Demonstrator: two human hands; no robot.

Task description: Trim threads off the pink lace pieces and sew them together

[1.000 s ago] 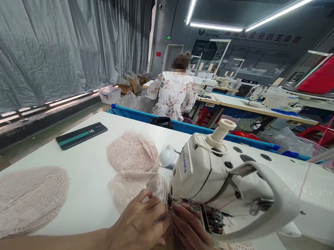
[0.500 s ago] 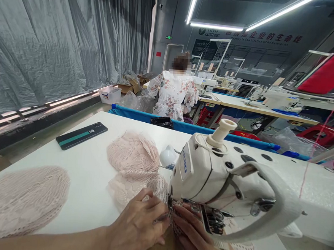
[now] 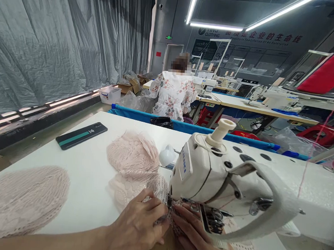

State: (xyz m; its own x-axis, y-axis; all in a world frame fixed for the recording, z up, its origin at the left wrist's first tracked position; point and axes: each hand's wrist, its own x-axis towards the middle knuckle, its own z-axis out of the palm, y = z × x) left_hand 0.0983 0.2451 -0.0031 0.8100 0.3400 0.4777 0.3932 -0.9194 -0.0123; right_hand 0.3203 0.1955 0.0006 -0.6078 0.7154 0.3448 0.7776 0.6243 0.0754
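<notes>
Near the desk's (image 3: 87,195) near edge, my left hand (image 3: 140,223) is bending its fingers close together over the lace (image 3: 125,187); whether they are pinching it I cannot tell. My right hand (image 3: 197,237) is laying straight fingers side by side below the machine (image 3: 193,172). From my fingertips the lace's long axis is running toward the far edge, leaning left. A phone (image 3: 82,136) is resting near the far left corner.
</notes>
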